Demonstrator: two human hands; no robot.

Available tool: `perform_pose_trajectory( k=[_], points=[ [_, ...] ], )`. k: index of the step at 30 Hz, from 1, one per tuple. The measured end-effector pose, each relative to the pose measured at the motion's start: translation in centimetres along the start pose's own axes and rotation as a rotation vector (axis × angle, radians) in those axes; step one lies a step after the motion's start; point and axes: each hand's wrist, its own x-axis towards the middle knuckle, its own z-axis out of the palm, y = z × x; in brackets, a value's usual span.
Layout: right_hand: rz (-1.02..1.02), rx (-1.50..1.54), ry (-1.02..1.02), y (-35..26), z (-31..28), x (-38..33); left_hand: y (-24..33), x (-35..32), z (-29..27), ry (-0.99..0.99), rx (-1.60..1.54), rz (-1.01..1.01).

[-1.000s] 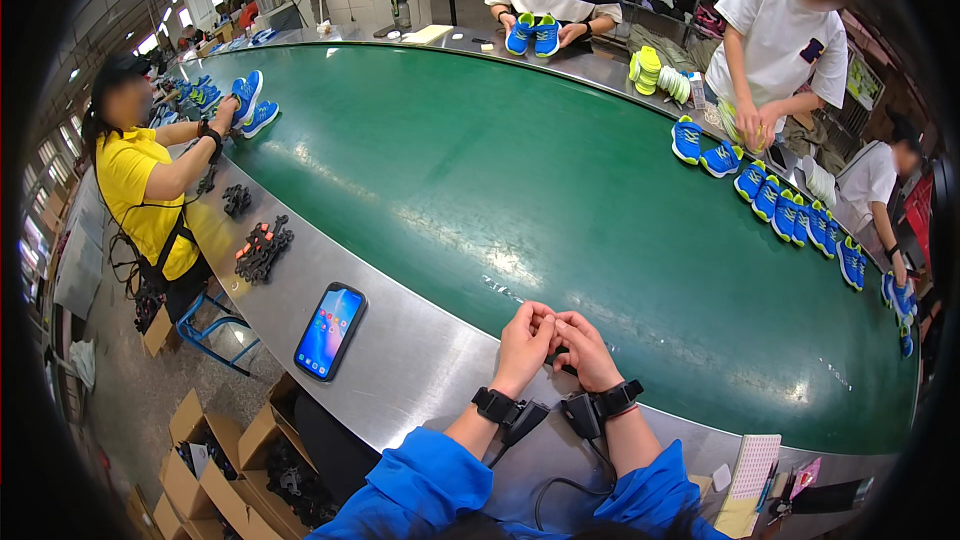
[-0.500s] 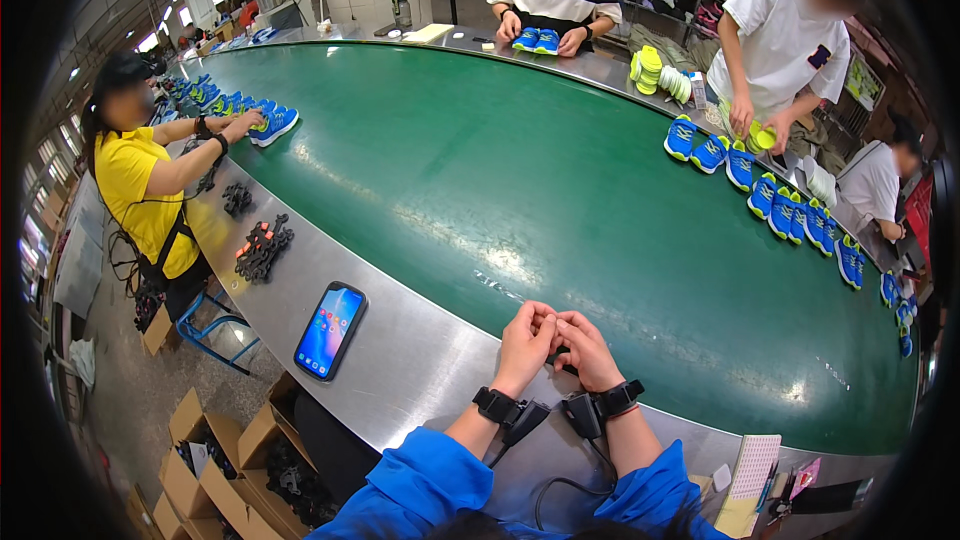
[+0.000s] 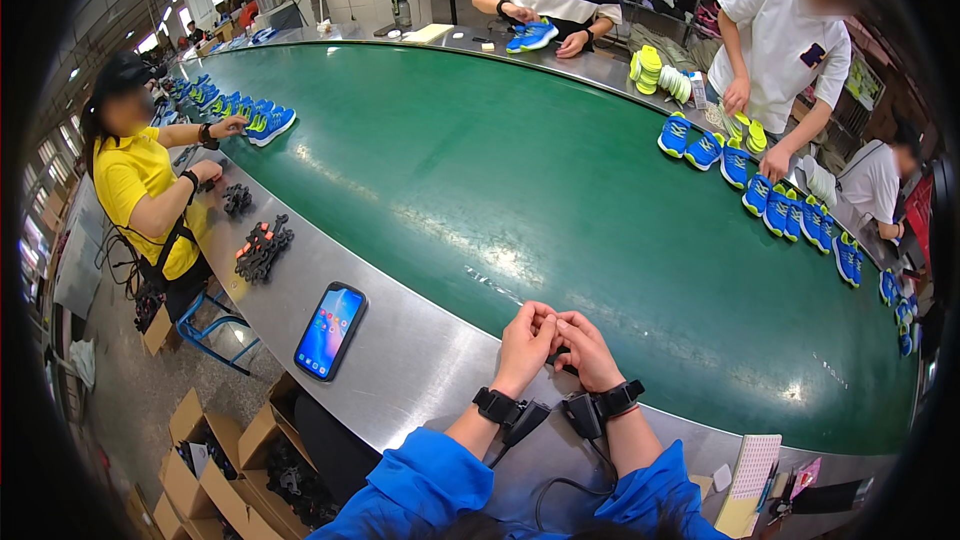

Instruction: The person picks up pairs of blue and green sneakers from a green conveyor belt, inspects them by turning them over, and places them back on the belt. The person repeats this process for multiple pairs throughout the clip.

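Fingers of the left hand (image 3: 527, 335) and right hand (image 3: 588, 350) stay pinched together over the steel edge (image 3: 420, 360) as before; whether they hold anything I cannot tell.

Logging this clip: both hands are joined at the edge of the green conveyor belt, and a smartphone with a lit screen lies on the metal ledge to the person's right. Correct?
Not quite. In the head view the lit smartphone lies to the person's left, not right. The left hand and right hand do meet at the edge of the green conveyor belt, above the metal ledge.
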Motion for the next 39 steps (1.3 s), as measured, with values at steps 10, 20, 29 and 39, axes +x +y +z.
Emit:
perform_pose_trajectory(
  k=[10,20,29,39],
  points=[
    [0.003,0.007,0.004,0.1,0.0,0.0,-0.4,0.1,-0.1,-0.019,0.030,-0.006],
    [0.006,-0.003,0.004,0.0,0.0,0.0,0.0,0.0,-0.1,-0.022,0.026,-0.021],
    [0.010,0.009,0.005,0.0,0.2,-0.1,0.2,-0.2,-0.2,-0.010,0.049,-0.029],
    [0.065,0.134,0.091,-0.6,-0.5,-0.4,-0.6,0.3,-0.2,-0.008,0.065,-0.009]
  ],
)
